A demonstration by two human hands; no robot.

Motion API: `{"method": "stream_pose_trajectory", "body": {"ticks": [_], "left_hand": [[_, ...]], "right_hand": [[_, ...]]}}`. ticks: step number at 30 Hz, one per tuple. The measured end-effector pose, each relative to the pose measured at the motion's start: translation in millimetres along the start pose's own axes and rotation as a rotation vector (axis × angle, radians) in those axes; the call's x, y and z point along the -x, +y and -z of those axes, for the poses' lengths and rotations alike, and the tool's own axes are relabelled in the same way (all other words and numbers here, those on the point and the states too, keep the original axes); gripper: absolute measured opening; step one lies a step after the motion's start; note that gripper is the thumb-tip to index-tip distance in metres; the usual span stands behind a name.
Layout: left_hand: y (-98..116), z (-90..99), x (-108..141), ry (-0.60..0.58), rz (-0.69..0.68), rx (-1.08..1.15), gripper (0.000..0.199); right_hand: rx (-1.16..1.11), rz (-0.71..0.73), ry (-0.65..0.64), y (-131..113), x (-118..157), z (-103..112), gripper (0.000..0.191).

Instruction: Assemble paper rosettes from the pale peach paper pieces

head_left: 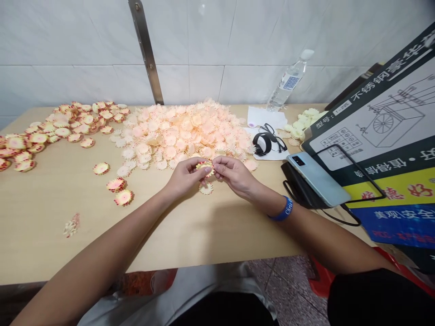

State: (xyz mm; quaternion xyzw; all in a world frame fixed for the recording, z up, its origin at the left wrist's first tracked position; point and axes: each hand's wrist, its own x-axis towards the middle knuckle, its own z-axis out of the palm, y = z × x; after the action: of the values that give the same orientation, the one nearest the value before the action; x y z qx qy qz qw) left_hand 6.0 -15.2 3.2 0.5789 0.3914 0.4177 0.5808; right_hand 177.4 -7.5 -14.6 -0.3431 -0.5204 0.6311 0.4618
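Between my two hands, just above the table, is a small yellow artificial flower (205, 169) with red edges. My left hand (186, 175) pinches it between thumb and fingers from the left. From the right, the fingertips of my right hand (235, 174) close on its edge. A pale flower piece (205, 188) lies just below my fingers. Beyond my hands spreads a large heap of pale pink flower pieces (183, 129). Left of my left hand lie a few red-edged flowers (123, 197), and more are heaped (63, 122) at the far left.
At the back stands a water bottle (288, 83) by the tiled wall. Glasses (277, 138) and a black coiled band (262, 144) rest on white paper. Right are a phone (317, 179) and a large printed box (384, 136). A small bundle of stamen-like bits (71, 226) lies front left.
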Motion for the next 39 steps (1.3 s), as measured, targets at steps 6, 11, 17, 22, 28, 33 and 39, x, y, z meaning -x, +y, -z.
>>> {"method": "stream_pose_trajectory", "body": {"ticks": [6,11,17,22,28,33,39], "left_hand": [[0,-2.5,1,0.097,-0.021,-0.071,0.035],[-1,-2.2,2,0.105,-0.07,-0.117,0.033],[-2,-2.4,4,0.095,-0.122,-0.173,0.031],[-4,-5.3,6,0.065,-0.12,-0.157,0.031],[1,-13.3,9,0.077,-0.131,-0.124,0.028],[0,-11.8,7,0.076,-0.129,-0.09,0.032],[-6,-4.0,2,0.092,-0.097,-0.12,0.037]], "right_hand": [[0.014,0.028,0.016,1,0,-1,0.035],[0.047,0.045,0.015,-2,2,-3,0.035],[0.049,0.012,-0.013,-1,3,-3,0.035],[-0.006,-0.037,-0.044,0,4,-1,0.036],[-0.142,-0.137,-0.12,0,3,3,0.039],[-0.173,-0.138,-0.149,0,1,3,0.038],[-0.134,-0.095,-0.074,-1,0,1,0.039]]}}
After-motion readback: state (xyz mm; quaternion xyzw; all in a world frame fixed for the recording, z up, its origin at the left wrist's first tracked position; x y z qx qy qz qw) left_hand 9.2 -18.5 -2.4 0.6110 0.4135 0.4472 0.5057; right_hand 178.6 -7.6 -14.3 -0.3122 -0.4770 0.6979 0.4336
